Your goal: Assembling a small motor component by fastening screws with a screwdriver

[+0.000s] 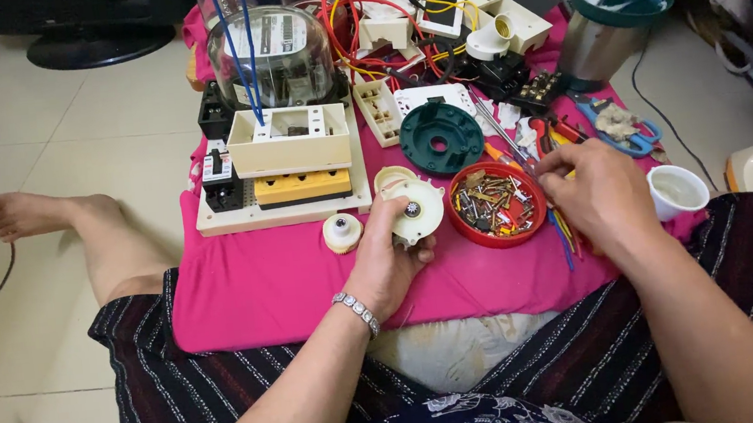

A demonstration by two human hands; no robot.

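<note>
Over pink cloth (264, 287), our left hand (388, 261) grips the cream ceiling rose (416, 209); right hand (598, 195) pinches, should steadily, at the red screw dish (496, 204).

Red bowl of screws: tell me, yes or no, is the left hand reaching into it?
No. The left hand holds a cream round part; the right hand is at the red bowl.

The scene is lit evenly by soft, bright indoor light, and only faint shadows are cast on the pink cloth (246, 288). Small glare is seen on the clear glass dome (274, 56). Edges are curved by wide-angle distortion. Slight blur is noticed at the nearest forearms.
</note>
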